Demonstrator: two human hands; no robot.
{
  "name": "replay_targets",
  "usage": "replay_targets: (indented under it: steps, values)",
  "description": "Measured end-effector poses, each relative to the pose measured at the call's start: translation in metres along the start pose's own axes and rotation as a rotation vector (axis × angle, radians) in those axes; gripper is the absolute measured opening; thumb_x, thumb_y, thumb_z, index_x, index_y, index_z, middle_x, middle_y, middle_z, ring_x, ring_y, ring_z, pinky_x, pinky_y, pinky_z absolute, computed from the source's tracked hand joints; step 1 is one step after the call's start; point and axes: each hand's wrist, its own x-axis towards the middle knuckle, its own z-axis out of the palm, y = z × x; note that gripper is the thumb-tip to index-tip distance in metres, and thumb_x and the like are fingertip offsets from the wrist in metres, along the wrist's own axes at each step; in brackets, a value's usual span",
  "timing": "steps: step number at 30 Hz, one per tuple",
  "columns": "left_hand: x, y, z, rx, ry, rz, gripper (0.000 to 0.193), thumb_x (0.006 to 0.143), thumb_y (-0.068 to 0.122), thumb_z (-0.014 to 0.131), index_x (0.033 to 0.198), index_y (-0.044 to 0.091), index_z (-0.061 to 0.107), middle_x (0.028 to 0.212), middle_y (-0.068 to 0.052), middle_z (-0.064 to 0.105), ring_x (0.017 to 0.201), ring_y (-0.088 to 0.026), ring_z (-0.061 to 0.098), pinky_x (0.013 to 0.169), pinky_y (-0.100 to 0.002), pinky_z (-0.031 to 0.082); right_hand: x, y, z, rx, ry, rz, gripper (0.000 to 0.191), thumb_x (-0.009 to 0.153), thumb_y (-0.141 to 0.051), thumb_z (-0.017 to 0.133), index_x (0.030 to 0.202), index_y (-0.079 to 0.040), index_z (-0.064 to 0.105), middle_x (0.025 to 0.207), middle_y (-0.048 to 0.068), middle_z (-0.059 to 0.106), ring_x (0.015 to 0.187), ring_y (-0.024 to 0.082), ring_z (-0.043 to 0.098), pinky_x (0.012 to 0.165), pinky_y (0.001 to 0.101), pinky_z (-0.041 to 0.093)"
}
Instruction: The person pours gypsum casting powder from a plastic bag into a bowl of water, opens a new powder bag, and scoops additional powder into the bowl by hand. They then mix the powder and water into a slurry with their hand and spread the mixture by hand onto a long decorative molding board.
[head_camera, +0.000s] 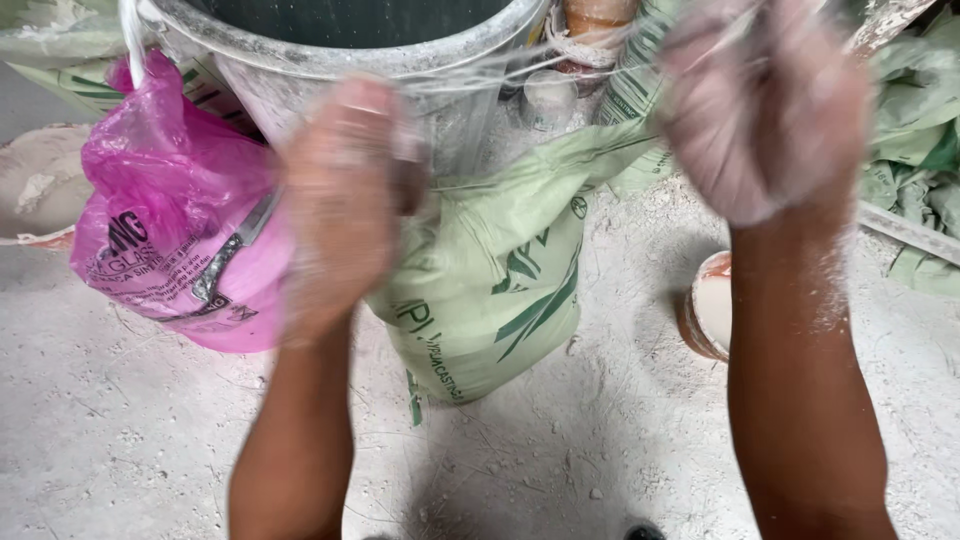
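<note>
Both dusty hands are blurred, so their grip cannot be told. The left hand (340, 200) hangs before a green sack (490, 280) leaning on a grey bucket (300, 60). The right hand (765, 105) is raised apart. A pink bag (170, 220) hangs left.

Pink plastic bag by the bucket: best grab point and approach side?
Probably the bunched neck at the top of the pink plastic bag, where a white strip runs up beside the grey bucket. Come from above-left; the left hand crowds its right side, and the bulging body offers no firm hold.
</note>
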Motion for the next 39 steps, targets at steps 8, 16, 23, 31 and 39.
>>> replay_targets:
  steps: [8,16,23,31,39]
  values:
    - [-0.042,0.017,-0.151,-0.305,0.269,-0.282,0.022,0.110,0.019,0.042,0.112,0.006,0.060,0.082,-0.003,0.055,0.066,-0.014,0.051,0.057,-0.030,0.045,-0.007,0.084,-0.003,-0.815,0.151,0.382,0.035,0.110,-0.029,0.048,0.136,-0.007,0.058,0.135,0.020,0.065,0.119,0.033,0.066,0.093,0.0517,0.063]
    - [-0.112,-0.026,-0.222,-0.180,0.446,-0.650,0.022,0.099,0.016,0.048,0.112,0.005,0.063,0.092,-0.007,0.061,0.077,-0.019,0.057,0.069,-0.035,0.050,-0.009,0.184,0.022,-2.014,-0.250,-0.126,0.060,0.096,-0.041,0.073,0.142,-0.006,0.059,0.137,0.020,0.056,0.128,0.039,0.048,0.107,0.0584,0.038]
    - [-0.158,-0.014,-0.283,-0.025,0.389,-0.754,0.027,0.090,0.013,0.054,0.112,0.004,0.066,0.101,-0.011,0.066,0.087,-0.024,0.062,0.080,-0.040,0.054,0.006,0.264,0.051,-2.230,-0.173,-0.184,0.031,0.093,-0.038,0.079,0.118,-0.021,0.070,0.129,0.009,0.061,0.123,0.029,0.052,0.104,0.0580,0.041]
    - [-0.146,-0.143,-0.152,0.399,-0.828,-0.926,0.041,0.094,0.033,0.054,0.128,0.014,0.069,0.134,-0.007,0.065,0.127,-0.021,0.058,0.111,-0.041,0.043,-0.016,0.286,0.072,-1.992,-0.208,-0.336,0.023,0.094,-0.022,0.077,0.112,-0.009,0.071,0.125,0.013,0.063,0.117,0.031,0.056,0.096,0.0534,0.044]
    - [-0.137,-0.182,-0.091,0.966,-0.945,-1.141,0.066,0.098,0.062,0.048,0.124,0.005,0.069,0.125,-0.018,0.069,0.123,-0.031,0.063,0.109,-0.051,0.043,-0.058,0.234,0.034,-2.082,0.074,-0.318,0.023,0.093,-0.018,0.079,0.114,-0.013,0.069,0.134,0.013,0.056,0.132,0.035,0.048,0.114,0.0501,0.033]
